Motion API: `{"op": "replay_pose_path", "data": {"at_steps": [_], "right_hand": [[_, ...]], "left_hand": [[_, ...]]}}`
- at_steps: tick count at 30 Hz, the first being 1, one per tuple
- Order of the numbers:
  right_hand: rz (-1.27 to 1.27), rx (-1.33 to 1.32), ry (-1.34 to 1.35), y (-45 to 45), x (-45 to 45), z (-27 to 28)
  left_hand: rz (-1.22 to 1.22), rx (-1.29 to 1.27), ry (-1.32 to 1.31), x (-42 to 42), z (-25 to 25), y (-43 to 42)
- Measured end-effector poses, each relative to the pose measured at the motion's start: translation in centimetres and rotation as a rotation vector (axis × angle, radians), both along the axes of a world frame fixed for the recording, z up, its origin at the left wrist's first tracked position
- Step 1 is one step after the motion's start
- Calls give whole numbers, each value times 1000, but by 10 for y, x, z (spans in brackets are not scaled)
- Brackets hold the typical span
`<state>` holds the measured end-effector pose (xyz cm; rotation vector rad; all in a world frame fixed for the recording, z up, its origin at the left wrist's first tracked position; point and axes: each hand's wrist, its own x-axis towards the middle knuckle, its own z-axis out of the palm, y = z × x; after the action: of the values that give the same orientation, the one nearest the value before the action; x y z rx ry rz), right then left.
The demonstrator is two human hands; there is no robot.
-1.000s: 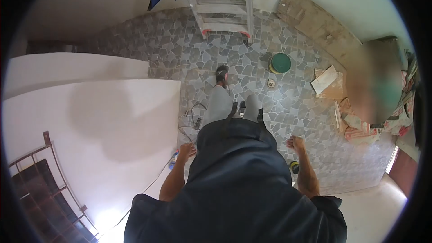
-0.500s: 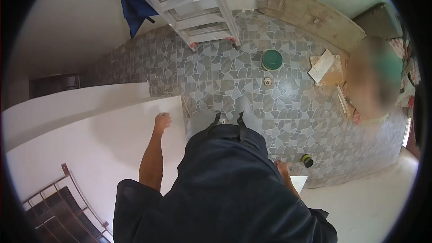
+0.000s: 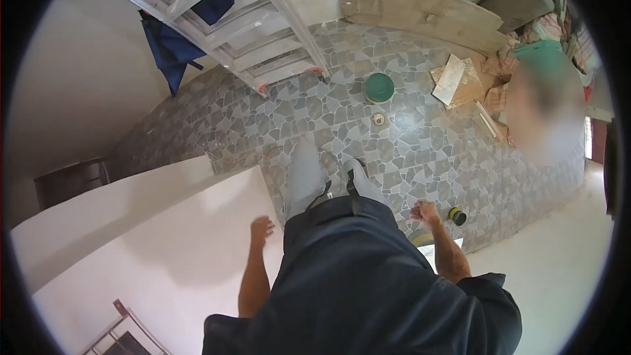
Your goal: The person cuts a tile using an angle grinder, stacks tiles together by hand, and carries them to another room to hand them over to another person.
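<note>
My left hand point(image 3: 262, 229) hangs beside the low white wall point(image 3: 197, 236), fingers loosely bent and a little apart, holding nothing I can see. On the other side, my right hand point(image 3: 426, 213) is over the tiled floor, its fingers relaxed and loosely curled with no object showing in them. Just right of it stands a small black and yellow can point(image 3: 457, 215). Under the right forearm, a white flat piece point(image 3: 453, 243) and a yellowish rounded thing point(image 3: 421, 238) are partly hidden.
A ladder point(image 3: 282, 69) with blue cloth point(image 3: 172, 49) stands ahead left. A green-topped bucket point(image 3: 378, 88) and a small round container point(image 3: 378, 119) sit on the floor. Ahead right are a long board point(image 3: 420, 16), wooden pieces point(image 3: 467, 85), and a blurred area hiding part of the clutter.
My view has shifted as my legs step across the floor. My right hand has swung forward, clear of my shirt. The ladder and bucket appear farther left in view.
</note>
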<state>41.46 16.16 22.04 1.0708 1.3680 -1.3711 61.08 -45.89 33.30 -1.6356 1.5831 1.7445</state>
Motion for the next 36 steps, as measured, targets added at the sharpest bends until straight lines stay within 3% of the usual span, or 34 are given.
{"op": "replay_pose_path", "data": {"at_steps": [4, 6, 7, 9, 10, 11, 12, 13, 14, 15, 17, 18, 20, 23, 26, 29, 34, 36], "right_hand": [[20, 82, 88, -17, -53, 40], [-3, 85, 142, -32, -70, 64], [28, 96, 174, -32, -72, 69], [63, 122, 246, -38, -77, 83], [39, 144, 249, -46, -91, 92], [38, 169, 234, -54, -91, 104], [43, 186, 201, -62, -84, 118], [73, 123, 199, -64, -82, 121], [148, 127, 177, -70, -88, 122], [224, 130, 160, -76, -95, 125], [357, 125, 170, -65, -99, 114], [370, 105, 211, -56, -104, 105], [376, 71, 283, -37, -105, 95], [496, 121, 208, -2, -126, 100], [461, 140, 240, 46, -134, 102], [337, 181, 238, 67, -135, 108], [393, 136, 127, 92, -105, 84], [432, 161, 41, 84, -99, 75]], "left_hand": [[-7, 143, -164, 56, -29, 34], [-185, 135, -184, 64, -45, 44], [-357, 88, -177, 65, -60, 43], [-1302, -382, -5, 53, -88, 32], [-1585, -654, 126, 37, -105, 26], [-1651, -769, 202, 24, -122, 17], [-1530, -678, 162, 11, -133, 12], [-815, -78, 81, -11, -130, 4], [99, 219, 79, -35, -123, -4], [54, 187, 178, -58, -121, -16], [-374, -166, 91, -94, -107, -33], [71, 20, 126, -119, -63, -23], [166, -128, 208, -143, -16, 9], [236, -90, 229, -112, -17, 54], [168, -54, 139, -74, -8, 111], [217, 48, 30, -29, -31, 145], [147, 49, -62, -4, -29, 161], [199, 36, 49, 3, -18, 161]]}}
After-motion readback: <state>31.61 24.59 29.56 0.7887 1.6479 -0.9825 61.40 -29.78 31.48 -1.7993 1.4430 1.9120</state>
